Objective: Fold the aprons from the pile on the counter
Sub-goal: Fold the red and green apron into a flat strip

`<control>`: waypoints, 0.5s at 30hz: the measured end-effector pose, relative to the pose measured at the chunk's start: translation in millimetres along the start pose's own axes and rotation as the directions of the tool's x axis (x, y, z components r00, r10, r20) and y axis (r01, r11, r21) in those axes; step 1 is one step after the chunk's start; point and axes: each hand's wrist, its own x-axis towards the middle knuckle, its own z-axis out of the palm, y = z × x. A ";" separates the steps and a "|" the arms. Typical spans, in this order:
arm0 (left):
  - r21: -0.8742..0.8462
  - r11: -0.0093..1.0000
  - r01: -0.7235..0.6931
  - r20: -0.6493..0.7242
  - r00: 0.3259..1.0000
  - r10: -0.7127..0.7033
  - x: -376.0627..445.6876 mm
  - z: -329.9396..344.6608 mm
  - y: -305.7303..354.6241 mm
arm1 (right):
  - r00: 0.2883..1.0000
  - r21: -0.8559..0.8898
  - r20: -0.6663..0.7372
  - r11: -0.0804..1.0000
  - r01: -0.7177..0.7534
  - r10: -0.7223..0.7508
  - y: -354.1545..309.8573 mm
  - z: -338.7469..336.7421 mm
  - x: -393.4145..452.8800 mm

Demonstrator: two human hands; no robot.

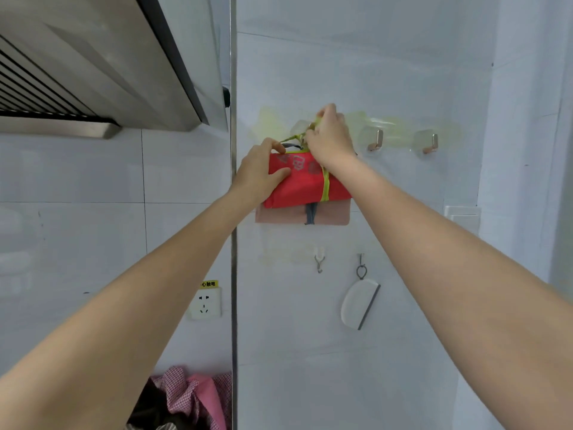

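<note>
Hands [294, 156] hold red apron [305, 184]; print unreadable.

- The range hood [93, 66] juts out at ten o'clock, closing off the upper left.
- Two metal hooks [403, 141] stick out of the wall at two o'clock, just beside the right hand [328, 135].
- Bare wall [403, 57] lies open at twelve to one o'clock.
- A small hook [320, 262] and a hanging scraper [359, 302] occupy six o'clock below the folded red apron [307, 184].
- The pile of aprons [186, 398] fills seven o'clock.

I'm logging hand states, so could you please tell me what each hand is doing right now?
Left hand: grips the folded red apron.
Right hand: pinches its yellow-green strap.
</note>
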 end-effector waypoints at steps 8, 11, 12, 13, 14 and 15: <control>0.016 0.999 -0.033 -0.032 0.999 0.033 -3.7 6.5 5.7 | 0.995 -0.272 -0.053 0.960 0.062 -0.079 55.0 -3.1 -48.9; 0.052 0.996 -0.065 0.018 0.998 0.064 -0.3 11.3 9.5 | 0.976 -0.361 0.142 0.910 0.204 -0.162 60.7 -3.7 -49.5; 0.068 0.995 -0.077 0.034 0.997 0.075 1.0 12.4 10.0 | 0.964 -0.337 0.205 0.913 0.230 -0.168 59.7 -4.4 -48.7; 0.080 0.994 -0.080 0.040 0.996 0.077 2.5 12.8 10.6 | 0.951 -0.299 0.254 0.921 0.250 -0.175 57.2 -5.4 -47.7; 0.094 0.993 -0.078 0.042 0.996 0.075 3.8 12.8 10.7 | 0.937 -0.253 0.291 0.929 0.271 -0.194 53.8 -6.1 -46.9; 0.110 0.991 -0.077 0.039 0.997 0.073 4.4 12.4 10.5 | 0.923 -0.208 0.315 0.933 0.292 -0.219 48.9 -5.8 -46.2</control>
